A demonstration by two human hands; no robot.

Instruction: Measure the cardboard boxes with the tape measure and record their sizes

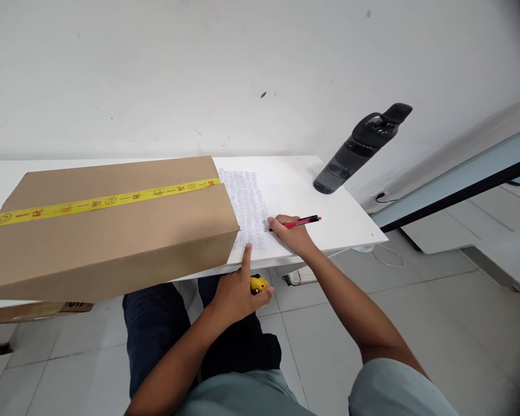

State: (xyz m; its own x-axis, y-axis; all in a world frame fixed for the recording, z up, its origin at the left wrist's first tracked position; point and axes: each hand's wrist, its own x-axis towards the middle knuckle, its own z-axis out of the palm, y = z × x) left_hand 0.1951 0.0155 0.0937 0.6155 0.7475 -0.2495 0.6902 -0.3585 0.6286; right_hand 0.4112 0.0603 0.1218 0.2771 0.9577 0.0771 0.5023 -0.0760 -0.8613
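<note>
My right hand [289, 230] grips a red and black pen [302, 222], its tip down at the right edge of a densely written area [248, 202] on the white tabletop. Whether that writing lies on a sheet of paper is hard to make out. My left hand [238, 292] is at the table's front edge, index finger stretched out to the bottom of the writing. A yellow and black tape measure [259, 283] shows between its thumb and index finger, apparently held by the curled fingers, which are mostly hidden. Left of the writing sits a taped cardboard box [125, 237].
A dark, see-through water bottle [351, 151] stands on the right part of the table [303, 179], near the wall. The box overhangs the front edge. Below lie another carton [39, 312] and a white cable [390, 257] on the tiled floor.
</note>
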